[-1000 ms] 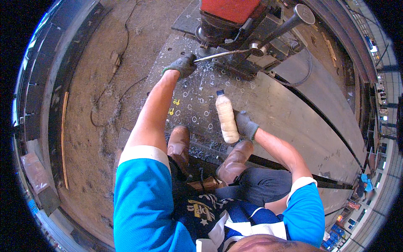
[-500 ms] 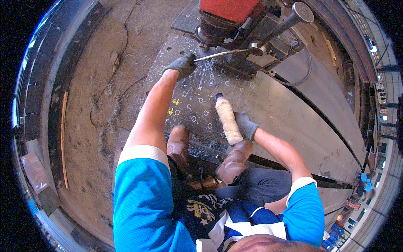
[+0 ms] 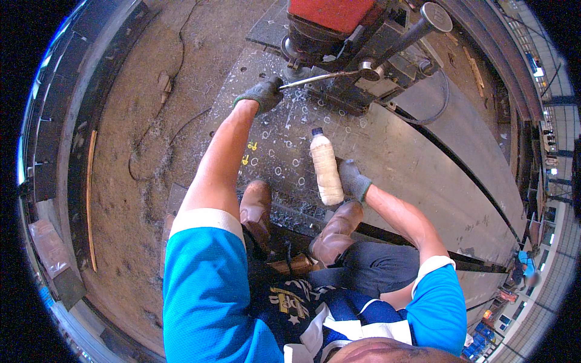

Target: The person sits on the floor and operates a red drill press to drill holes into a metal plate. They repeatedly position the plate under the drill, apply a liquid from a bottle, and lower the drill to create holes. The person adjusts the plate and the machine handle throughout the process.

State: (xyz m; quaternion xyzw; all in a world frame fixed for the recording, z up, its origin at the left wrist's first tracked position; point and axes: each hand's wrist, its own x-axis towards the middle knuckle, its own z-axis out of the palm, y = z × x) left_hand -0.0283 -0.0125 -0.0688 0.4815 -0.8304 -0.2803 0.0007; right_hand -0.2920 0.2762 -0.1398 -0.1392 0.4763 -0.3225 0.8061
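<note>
My gloved left hand (image 3: 263,95) is closed around the end of a metal feed lever (image 3: 318,78). The lever joins the side of a drill (image 3: 330,36) with a red housing, which stands on a marked steel plate (image 3: 387,157). In my gloved right hand (image 3: 354,179) is a plastic bottle (image 3: 327,172) of milky liquid, its dark cap pointing toward the drill. The fingers of that hand are partly hidden behind the bottle. Metal shavings and chalk circles lie on the plate between bottle and drill.
My brown boots (image 3: 256,209) stand close by the bottle. Another lever (image 3: 411,36) with a round knob sticks up at the drill's right, beside a looped cable (image 3: 446,100). A thin cord (image 3: 133,163) runs over the dirt floor at left. A distant person (image 3: 526,263) is at right.
A thin stream ran from the bottle's cap toward the drill before; none shows now. The bottle has turned slightly, its cap shifting up and its base left. My left hand stays on the lever.
</note>
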